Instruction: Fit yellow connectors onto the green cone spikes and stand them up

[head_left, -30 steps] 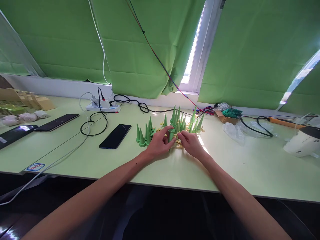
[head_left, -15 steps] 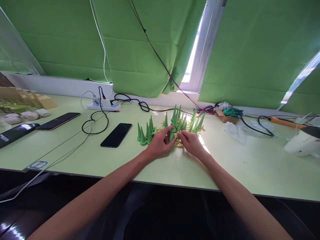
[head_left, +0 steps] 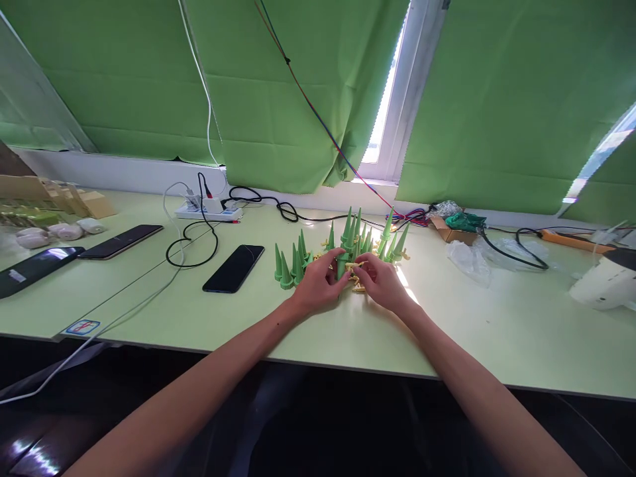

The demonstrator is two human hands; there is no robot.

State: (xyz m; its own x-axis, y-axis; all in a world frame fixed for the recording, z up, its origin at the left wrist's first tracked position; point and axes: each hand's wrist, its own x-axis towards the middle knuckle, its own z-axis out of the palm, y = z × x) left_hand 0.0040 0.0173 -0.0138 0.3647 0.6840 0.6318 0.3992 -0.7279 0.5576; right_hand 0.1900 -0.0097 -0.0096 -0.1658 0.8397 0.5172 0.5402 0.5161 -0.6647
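Note:
Several green cones (head_left: 285, 273) stand in a cluster on the pale green table (head_left: 308, 338), with small yellowish pieces (head_left: 358, 286) among them. My left hand (head_left: 322, 281) is closed around a green cone (head_left: 341, 264) at the front of the cluster. Close beside it on the right, my right hand (head_left: 380, 281) pinches a small yellow piece (head_left: 354, 265) against or very near that cone. The fingertips partly hide where the two parts meet.
A black phone (head_left: 233, 268) lies left of the cones, with two more dark phones farther left. Cables and a power strip (head_left: 209, 212) run along the back. At the right are a small cardboard box (head_left: 452, 232), plastic bags (head_left: 470, 262) and a white device (head_left: 601, 285).
The fingers of my right hand have shifted slightly, and more of the yellow piece shows between the hands. My left hand keeps its hold on the cone. The view has shifted slightly.

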